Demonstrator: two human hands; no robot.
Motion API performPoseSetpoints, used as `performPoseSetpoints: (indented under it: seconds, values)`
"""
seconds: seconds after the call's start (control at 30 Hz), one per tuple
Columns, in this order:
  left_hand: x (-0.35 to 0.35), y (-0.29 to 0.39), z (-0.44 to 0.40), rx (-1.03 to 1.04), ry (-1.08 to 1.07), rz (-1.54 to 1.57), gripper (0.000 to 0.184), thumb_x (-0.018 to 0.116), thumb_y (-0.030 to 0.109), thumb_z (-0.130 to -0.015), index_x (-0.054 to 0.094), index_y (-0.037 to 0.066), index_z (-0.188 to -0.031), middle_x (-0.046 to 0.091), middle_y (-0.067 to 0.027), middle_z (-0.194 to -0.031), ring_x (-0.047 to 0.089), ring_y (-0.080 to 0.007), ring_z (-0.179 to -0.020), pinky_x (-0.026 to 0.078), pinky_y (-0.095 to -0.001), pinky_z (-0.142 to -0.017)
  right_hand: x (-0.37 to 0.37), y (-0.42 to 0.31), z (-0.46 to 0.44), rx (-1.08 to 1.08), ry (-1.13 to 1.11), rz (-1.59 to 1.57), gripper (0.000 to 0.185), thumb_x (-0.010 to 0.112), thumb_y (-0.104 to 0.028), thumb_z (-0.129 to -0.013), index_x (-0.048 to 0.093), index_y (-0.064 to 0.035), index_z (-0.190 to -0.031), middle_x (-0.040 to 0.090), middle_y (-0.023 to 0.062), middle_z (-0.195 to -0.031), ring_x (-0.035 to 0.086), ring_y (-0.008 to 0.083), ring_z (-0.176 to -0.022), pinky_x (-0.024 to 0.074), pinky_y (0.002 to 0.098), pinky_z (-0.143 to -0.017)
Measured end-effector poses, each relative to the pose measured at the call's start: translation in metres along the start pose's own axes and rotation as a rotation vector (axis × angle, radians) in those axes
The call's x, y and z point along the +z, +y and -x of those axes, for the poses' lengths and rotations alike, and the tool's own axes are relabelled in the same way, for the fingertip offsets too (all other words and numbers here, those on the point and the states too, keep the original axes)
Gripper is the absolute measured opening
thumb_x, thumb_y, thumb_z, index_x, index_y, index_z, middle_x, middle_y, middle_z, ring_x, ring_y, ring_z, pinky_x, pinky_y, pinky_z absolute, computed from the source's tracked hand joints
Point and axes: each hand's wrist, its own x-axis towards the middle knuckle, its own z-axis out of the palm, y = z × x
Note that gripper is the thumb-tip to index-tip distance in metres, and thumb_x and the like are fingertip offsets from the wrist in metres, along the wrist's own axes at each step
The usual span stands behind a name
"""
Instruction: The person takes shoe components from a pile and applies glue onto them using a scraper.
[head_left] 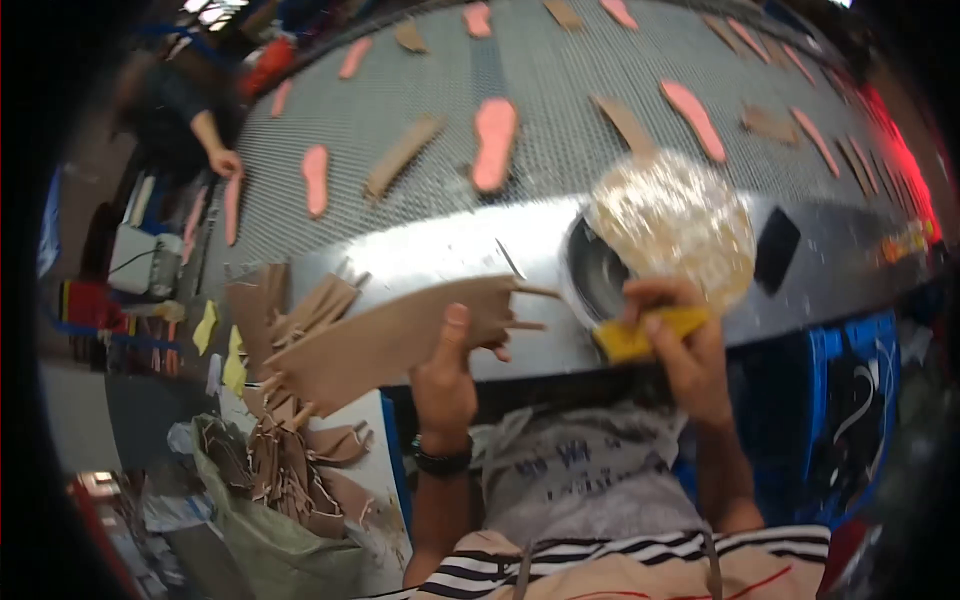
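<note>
My left hand (445, 390) grips a flat brown shoe-upper piece (380, 345) with thin straps at its right end, the thumb lying on top. In my right hand (690, 355) is a yellow sponge-like pad (625, 342), pinched between thumb and fingers over the front rim of a round metal bowl (600, 268). Crinkled clear plastic (680, 225) covers much of the bowl. More brown pieces (300, 310) lie heaped left of my left hand, and others (290, 460) spill over a green sack below.
Beyond the metal ledge (430, 235) runs a mesh belt (420, 90) with pink insoles (494, 145) and brown strips. A dark flat object (777, 250) lies right of the bowl. Another person's hand (225, 163) touches an insole at left. A blue crate (850, 420) stands lower right.
</note>
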Motion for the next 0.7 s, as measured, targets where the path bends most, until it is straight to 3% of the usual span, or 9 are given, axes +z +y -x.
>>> performPoseSetpoints:
  seconds: [0.07, 0.13, 0.2, 0.47, 0.57, 0.7]
  values:
    - [0.0, -0.007, 0.005, -0.017, 0.04, 0.032, 0.03, 0.058, 0.018, -0.103, 0.06, -0.009, -0.117, 0.069, -0.0181, -0.103, 0.07, -0.0238, -0.08, 0.058, -0.0328, -0.06, -0.011, -0.011, -0.001, 0.076, 0.11, 0.164, 0.021, 0.058, -0.005, -0.095, 0.065, 0.0, -0.114, 0.066, 0.0073, -0.099, 0.062, 0.0165, -0.094, 0.0496, 0.0297, -0.082]
    - [-0.002, -0.02, 0.013, -0.056, 0.025, 0.019, 0.028, 0.06, 0.015, -0.102, 0.059, -0.008, -0.118, 0.068, -0.0179, -0.105, 0.07, -0.0248, -0.082, 0.058, -0.0329, -0.061, -0.022, 0.001, -0.007, -0.131, 0.085, 0.421, 0.018, 0.062, -0.002, -0.093, 0.067, 0.001, -0.11, 0.067, 0.0112, -0.101, 0.065, 0.0218, -0.094, 0.0499, 0.0319, -0.084]
    - [-0.004, -0.03, 0.017, -0.075, 0.045, 0.023, 0.026, 0.061, 0.012, -0.1, 0.059, -0.007, -0.117, 0.068, -0.0169, -0.106, 0.07, -0.0247, -0.084, 0.059, -0.0331, -0.061, -0.022, 0.005, -0.008, -0.178, 0.04, 0.565, 0.016, 0.064, -0.002, -0.092, 0.067, 0.0006, -0.108, 0.068, 0.0129, -0.102, 0.066, 0.0242, -0.094, 0.0501, 0.0326, -0.083]
    - [0.003, -0.045, 0.02, -0.108, 0.165, 0.065, 0.021, 0.067, 0.005, -0.095, 0.061, -0.004, -0.114, 0.066, -0.0109, -0.105, 0.067, -0.0184, -0.087, 0.059, -0.0329, -0.061, -0.01, 0.025, -0.005, -0.244, 0.047, 0.576, 0.011, 0.068, -0.001, -0.09, 0.067, 0.0004, -0.101, 0.065, 0.0129, -0.092, 0.065, 0.0273, -0.085, 0.0508, 0.0329, -0.072]
    - [0.003, -0.044, 0.021, -0.131, 0.157, 0.071, 0.023, 0.068, 0.004, -0.094, 0.061, -0.004, -0.115, 0.065, -0.0106, -0.109, 0.066, -0.0175, -0.093, 0.059, -0.0327, -0.073, -0.01, 0.019, -0.004, -0.254, 0.085, 0.552, 0.009, 0.068, -0.001, -0.09, 0.067, 0.0006, -0.099, 0.065, 0.0127, -0.091, 0.065, 0.0275, -0.082, 0.0506, 0.0332, -0.072]
    - [-0.001, -0.055, 0.019, -0.046, 0.235, -0.067, 0.032, 0.072, 0.007, -0.092, 0.058, 0.0, -0.12, 0.064, -0.009, -0.111, 0.066, -0.0186, -0.098, 0.057, -0.0333, -0.078, -0.006, 0.017, -0.005, -0.289, 0.071, 0.559, 0.008, 0.069, -0.002, -0.09, 0.067, 0.0008, -0.098, 0.065, 0.0126, -0.09, 0.065, 0.0268, -0.081, 0.0499, 0.0328, -0.072]
